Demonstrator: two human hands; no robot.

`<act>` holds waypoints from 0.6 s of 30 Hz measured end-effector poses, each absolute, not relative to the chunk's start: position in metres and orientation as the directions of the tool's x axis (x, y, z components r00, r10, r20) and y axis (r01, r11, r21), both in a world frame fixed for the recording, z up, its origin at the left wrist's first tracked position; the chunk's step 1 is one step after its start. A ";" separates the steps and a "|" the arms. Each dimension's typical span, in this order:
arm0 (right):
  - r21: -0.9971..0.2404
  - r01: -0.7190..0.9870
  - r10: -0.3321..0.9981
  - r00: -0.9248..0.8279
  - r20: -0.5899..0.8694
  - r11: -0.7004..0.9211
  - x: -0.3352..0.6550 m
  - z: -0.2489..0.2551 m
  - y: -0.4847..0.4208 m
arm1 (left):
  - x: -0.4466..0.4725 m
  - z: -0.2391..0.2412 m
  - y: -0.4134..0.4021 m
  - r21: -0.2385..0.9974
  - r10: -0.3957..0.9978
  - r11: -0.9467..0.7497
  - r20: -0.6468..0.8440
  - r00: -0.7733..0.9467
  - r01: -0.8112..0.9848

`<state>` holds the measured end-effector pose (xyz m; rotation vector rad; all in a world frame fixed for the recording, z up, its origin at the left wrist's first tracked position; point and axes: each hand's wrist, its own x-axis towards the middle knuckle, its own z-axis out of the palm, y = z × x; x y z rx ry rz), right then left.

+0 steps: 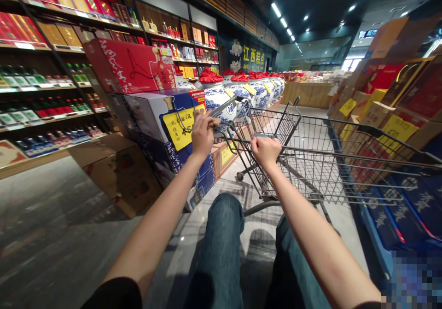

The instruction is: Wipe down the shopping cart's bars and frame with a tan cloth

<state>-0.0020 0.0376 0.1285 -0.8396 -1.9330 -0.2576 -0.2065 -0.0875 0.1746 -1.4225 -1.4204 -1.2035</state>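
Shopping cart (312, 159): I find right hand (266, 150) fingers closed on its handle (264, 135). Left hand (203, 133) fingers curl, hold unclear.

The shopping cart (311, 149) stands on the floor (44, 198) before the person, with the left hand (203, 136) and right hand (266, 151) at its near end. Left of it rise stacked boxes (145, 111), a gift carton (127, 67) on top and a price card (176, 136) on their side, behind the left hand. Beyond them, jars (213, 98) run in a row toward a distant tabletop (304, 95). Shelves (51, 156) line the far left; piled cases (397, 129) flank the cart's right.
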 end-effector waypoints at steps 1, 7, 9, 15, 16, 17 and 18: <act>-0.169 0.653 0.449 -0.289 0.845 0.738 -0.001 0.128 0.038 | -0.201 0.172 -0.086 0.054 0.278 -0.089 0.960 -0.027 0.995; -0.149 0.643 0.427 -0.301 0.853 0.751 0.006 0.126 0.042 | -0.211 0.181 -0.097 -0.044 0.375 -0.129 0.922 0.090 0.991; -0.145 0.649 0.420 -0.291 0.859 0.746 0.007 0.125 0.043 | -0.218 0.185 -0.102 0.048 0.316 -0.063 0.948 -0.026 0.997; -0.146 0.653 0.413 -0.276 0.868 0.743 0.009 0.125 0.040 | -0.206 0.175 -0.108 -0.073 0.457 -0.141 0.880 0.131 0.987; -0.146 0.652 0.412 -0.276 0.868 0.744 0.009 0.126 0.040 | -0.205 0.175 -0.109 -0.091 0.469 -0.159 0.869 0.157 0.983; -0.146 0.650 0.412 -0.278 0.868 0.746 0.009 0.126 0.039 | -0.207 0.176 -0.109 -0.089 0.460 -0.159 0.874 0.154 0.983; -0.147 0.647 0.411 -0.279 0.868 0.748 0.009 0.126 0.039 | -0.209 0.179 -0.110 -0.068 0.432 -0.139 0.894 0.122 0.988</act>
